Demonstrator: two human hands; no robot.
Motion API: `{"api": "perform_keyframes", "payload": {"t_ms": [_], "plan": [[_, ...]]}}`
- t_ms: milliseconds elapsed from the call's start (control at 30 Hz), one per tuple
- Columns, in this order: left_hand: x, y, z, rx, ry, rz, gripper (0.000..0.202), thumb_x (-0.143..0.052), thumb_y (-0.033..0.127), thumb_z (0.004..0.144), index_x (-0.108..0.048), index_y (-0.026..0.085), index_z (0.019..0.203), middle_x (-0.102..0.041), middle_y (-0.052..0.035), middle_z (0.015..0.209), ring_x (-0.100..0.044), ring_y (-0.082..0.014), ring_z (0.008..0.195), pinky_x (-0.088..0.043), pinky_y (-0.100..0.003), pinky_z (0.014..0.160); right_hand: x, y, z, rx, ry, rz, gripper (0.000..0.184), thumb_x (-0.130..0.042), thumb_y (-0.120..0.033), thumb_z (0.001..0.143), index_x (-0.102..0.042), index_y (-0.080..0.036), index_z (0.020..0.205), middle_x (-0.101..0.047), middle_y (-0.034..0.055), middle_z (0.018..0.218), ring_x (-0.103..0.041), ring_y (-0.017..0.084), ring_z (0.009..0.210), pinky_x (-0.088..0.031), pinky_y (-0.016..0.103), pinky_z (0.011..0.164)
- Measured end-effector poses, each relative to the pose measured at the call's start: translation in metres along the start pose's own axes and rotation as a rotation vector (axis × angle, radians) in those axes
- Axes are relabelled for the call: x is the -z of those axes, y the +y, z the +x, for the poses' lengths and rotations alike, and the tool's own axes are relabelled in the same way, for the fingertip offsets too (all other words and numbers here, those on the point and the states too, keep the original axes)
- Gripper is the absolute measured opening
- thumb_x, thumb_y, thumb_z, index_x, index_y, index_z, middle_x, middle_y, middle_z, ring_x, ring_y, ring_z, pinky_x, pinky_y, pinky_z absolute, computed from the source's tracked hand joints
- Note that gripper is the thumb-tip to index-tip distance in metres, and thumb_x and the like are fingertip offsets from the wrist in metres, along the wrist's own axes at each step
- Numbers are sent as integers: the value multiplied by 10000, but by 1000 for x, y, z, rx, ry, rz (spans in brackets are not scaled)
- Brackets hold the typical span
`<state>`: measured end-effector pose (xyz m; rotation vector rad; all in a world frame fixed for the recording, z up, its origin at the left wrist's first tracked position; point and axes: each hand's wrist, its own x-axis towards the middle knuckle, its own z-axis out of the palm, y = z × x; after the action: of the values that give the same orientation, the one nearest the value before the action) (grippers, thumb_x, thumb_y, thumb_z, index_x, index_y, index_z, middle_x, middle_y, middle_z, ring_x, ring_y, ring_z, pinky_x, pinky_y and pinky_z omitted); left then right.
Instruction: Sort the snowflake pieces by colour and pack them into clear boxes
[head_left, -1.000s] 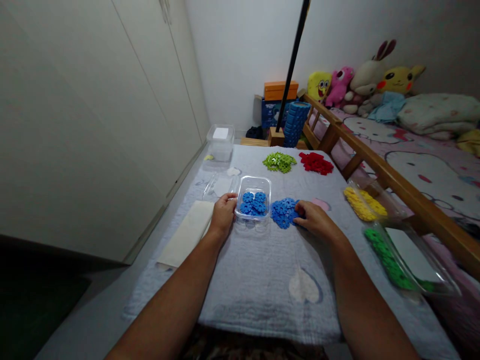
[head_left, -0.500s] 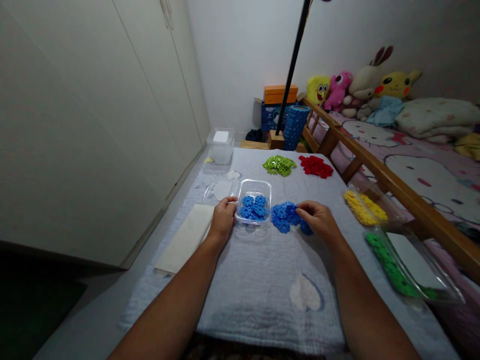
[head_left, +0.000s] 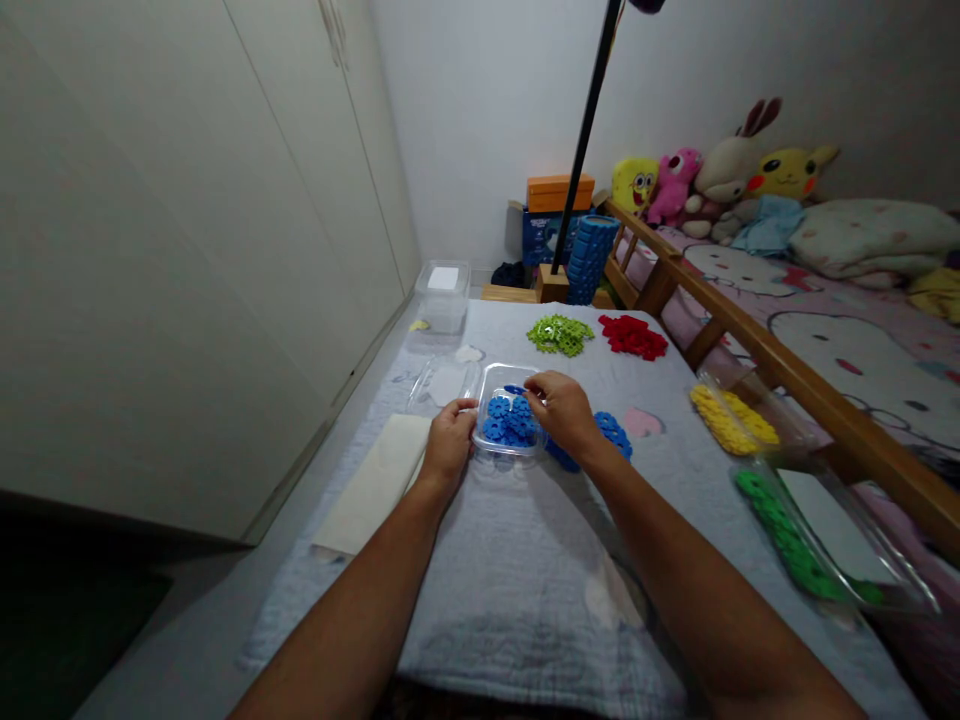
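A small clear plastic box (head_left: 501,376) sits on the grey cloth and holds several blue flower-shaped pieces (head_left: 506,421). My left hand (head_left: 448,440) grips the box's left wall. My right hand (head_left: 564,408) hovers over the box's right side, fingers curled down over the blue pieces inside. Whether it holds any piece is hidden. A loose pile of blue pieces (head_left: 613,434) lies on the cloth just right of the box, partly behind my right wrist.
Light green (head_left: 559,333) and red (head_left: 633,336) piles lie farther back. Clear trays with yellow (head_left: 731,418) and green (head_left: 787,540) pieces sit at the right by a wooden bed rail (head_left: 780,352). A clear lid (head_left: 442,381), a tub (head_left: 442,293) and a white sheet (head_left: 379,478) lie at left.
My right hand has moved left from the loose blue pile to above the clear box. My left hand has stayed on the box's left wall.
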<state>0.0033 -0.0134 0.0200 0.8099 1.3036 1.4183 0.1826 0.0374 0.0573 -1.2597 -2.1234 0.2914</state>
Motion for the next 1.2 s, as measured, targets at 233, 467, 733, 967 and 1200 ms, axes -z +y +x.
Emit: {"api": "perform_keyframes", "payload": {"t_ms": [233,467,733,967,1200], "plan": [[1,0,-1,-11,-7,18,258,-634,301,686,-640,157,900,-480,82,501,-376,-73,389,-295,-193,379,16,12,-30,-27,-10,99,162,-566,-206,872,-727,-200,888,-750,71,886,-665,193,797,-491,315,793],[1,-1,0,-2,10,25,256,-641,289,677,-649,161,899,-475,82,504,-378,-72,379,-289,-192,376,55,65,-65,-292,192,41,220,-552,-324,841,-727,-199,889,-735,75,893,-643,207,776,-501,330,772],[-1,0,-2,0,4,34,270,-629,294,677,-637,161,911,-468,91,496,-370,-70,372,-297,-191,368,41,123,-83,-453,125,-191,274,-490,-180,817,-751,-165,900,-691,115,926,-626,226,894,-478,345,882],[-2,2,-3,4,1,13,260,-643,302,663,-641,165,885,-460,92,483,-363,-70,368,-282,-191,369,42,125,-84,-375,-44,-190,350,-513,-105,731,-749,-171,982,-700,86,953,-625,205,938,-468,297,885],[-1,0,-2,-7,7,50,276,-632,306,667,-640,160,901,-471,88,496,-370,-71,384,-307,-194,375,47,118,-83,-297,-109,-40,319,-552,-175,730,-744,-150,982,-705,76,890,-625,200,821,-488,301,777]]}}
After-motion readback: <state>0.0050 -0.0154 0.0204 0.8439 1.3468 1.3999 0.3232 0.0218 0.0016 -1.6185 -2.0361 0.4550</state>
